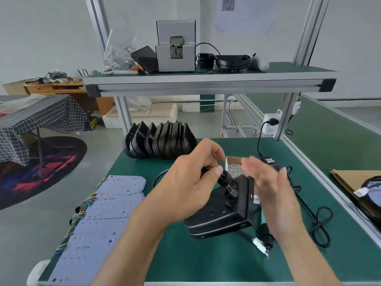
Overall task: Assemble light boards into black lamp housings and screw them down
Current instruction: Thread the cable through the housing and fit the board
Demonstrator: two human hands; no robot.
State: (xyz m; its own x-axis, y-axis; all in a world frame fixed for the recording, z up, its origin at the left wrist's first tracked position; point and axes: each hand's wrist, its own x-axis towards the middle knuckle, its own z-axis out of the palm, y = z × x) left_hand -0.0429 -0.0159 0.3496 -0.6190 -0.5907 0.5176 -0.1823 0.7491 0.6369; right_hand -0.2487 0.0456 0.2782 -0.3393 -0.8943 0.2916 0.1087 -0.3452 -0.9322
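A black lamp housing (218, 215) lies back side up on the green bench (206, 263), with its cable and white connector (260, 245) trailing out at the lower right. My left hand (193, 182) pinches a black round cable gland (225, 178) at the housing's top. Blurred from motion, my right hand (270, 186) hovers just right of the housing with straight fingers and holds nothing. A stack of light boards (103, 219) with coloured wires lies at the left. Several empty black housings (158, 141) stand in a row at the back.
A small box of screws (235, 168) sits behind the housing. A black power adapter (270, 161) and looped cable (317, 219) lie at the right. An electric screwdriver tip (267, 240) shows below the housing. The upper shelf carries a screw feeder (175, 50). Cardboard (348, 180) lies far right.
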